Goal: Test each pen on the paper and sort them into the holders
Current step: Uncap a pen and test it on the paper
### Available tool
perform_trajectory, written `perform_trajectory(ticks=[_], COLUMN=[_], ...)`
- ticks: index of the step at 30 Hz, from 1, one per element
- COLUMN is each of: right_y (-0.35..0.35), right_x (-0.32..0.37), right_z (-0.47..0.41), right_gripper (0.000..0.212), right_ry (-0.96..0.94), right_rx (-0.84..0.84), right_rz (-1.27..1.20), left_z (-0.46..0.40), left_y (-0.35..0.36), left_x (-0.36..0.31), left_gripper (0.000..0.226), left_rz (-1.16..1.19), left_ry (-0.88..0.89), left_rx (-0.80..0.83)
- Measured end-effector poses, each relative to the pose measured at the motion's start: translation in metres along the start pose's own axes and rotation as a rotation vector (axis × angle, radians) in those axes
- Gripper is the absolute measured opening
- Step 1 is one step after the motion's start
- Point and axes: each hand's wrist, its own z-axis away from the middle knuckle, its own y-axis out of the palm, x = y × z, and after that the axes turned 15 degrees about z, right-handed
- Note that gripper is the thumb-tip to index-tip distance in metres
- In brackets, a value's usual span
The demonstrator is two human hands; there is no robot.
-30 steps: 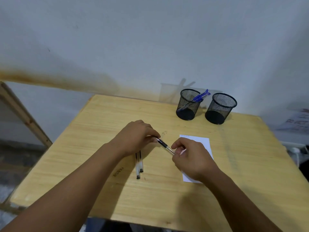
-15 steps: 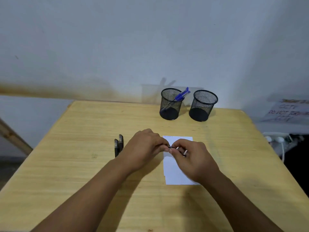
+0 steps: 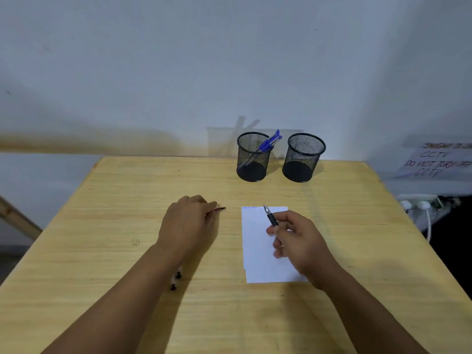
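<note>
Holding a pen [image 3: 270, 216], the right hand [image 3: 298, 240] has fingers and thumb curled round the black grip, tip up and forward over the top of the paper [image 3: 258, 251]. Left hand [image 3: 187, 224] pinches a small dark cap [image 3: 221, 209] at its fingertips, low over the table [image 3: 115, 200], just left of the paper and apart from it.

Paper lies mid-table, near edge well in from the table's front. Faint blue writing sits at its top left corner, too small to read. Bare wood is open between paper and holders, also wide on the far left.

Two black mesh holders stand at the back edge near the wall [image 3: 229, 60], side by side with a gap. Left holder [image 3: 253, 159] has blue pens [image 3: 268, 143] leaning right over its rim. Right holder [image 3: 302, 159] shows only its dark bottom.

Two spare pens [image 3: 176, 281] lie under the left forearm, only their dark ends showing.

Table's right edge runs close to a white power strip [image 3: 419, 204] with a cord. A sign [image 3: 436, 159] on the right reads "CCTV" and "DO NOT TUR…", rest cut off or blurred. A wooden beam [image 3: 18, 218] slants at far left, off the table.
</note>
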Motion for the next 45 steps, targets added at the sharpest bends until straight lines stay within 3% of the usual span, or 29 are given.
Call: perform_trajectory(ticks=[2, 5, 8, 13, 17, 19, 21, 23, 26, 30, 36, 45], right_y=[0.001, -0.001, -0.002, -0.003, -0.007, -0.007, -0.005, -0.001, 0.005, 0.011, 0.016, 0.015], right_x=[-0.001, -0.002, -0.001, -0.004, -0.011, -0.013, -0.017, -0.016, -0.007, -0.001, -0.002, -0.011], right_z=[0.001, 0.002, 0.001, -0.006, -0.009, -0.010, -0.013, -0.017, -0.027, -0.045, -0.064, -0.073], right_gripper=[0.031, 0.040, 0.037, 0.022, 0.029, 0.033, 0.039, 0.033, 0.010, 0.017, 0.010, 0.016], right_ry=[0.015, -0.010, -0.045, -0.005, 0.004, -0.056, -0.148, -0.203, -0.102, -0.097, -0.187, -0.162], right_rx=[0.025, -0.011, -0.069, -0.113, -0.083, -0.122, -0.221, -0.289, -0.321, -0.283, -0.340, -0.326], right_rz=[-0.150, -0.172, -0.165, -0.316, -0.561, -0.502, -0.288, -0.144, -0.169, -0.047, 0.196, 0.155], left_z=[0.003, 0.004, 0.007, 0.011, 0.014, 0.017, 0.021, 0.025, 0.028, 0.028, 0.025, 0.024], left_y=[0.004, 0.006, 0.007, 0.024, 0.038, 0.039, 0.039, 0.041, 0.044, 0.045, 0.043, 0.042], left_x=[-0.001, -0.004, -0.013, -0.034, -0.032, -0.033, -0.034, -0.035, -0.035, -0.034, -0.037, -0.036], left_gripper=[0.021, 0.023, 0.040, 0.074, 0.082, 0.081, 0.081, 0.081, 0.080, 0.081, 0.083, 0.086], left_rz=[-0.023, -0.077, -0.037, 0.013, -0.049, -0.074, -0.080, -0.084, -0.082, -0.035, 0.030, 0.047], left_ry=[0.010, 0.004, 0.038, 0.219, 0.189, 0.175, 0.163, 0.154, 0.144, 0.139, 0.107, 0.093], left_rx=[-0.044, -0.081, -0.083, 0.245, 0.324, 0.329, 0.325, 0.335, 0.334, 0.319, 0.259, 0.264])
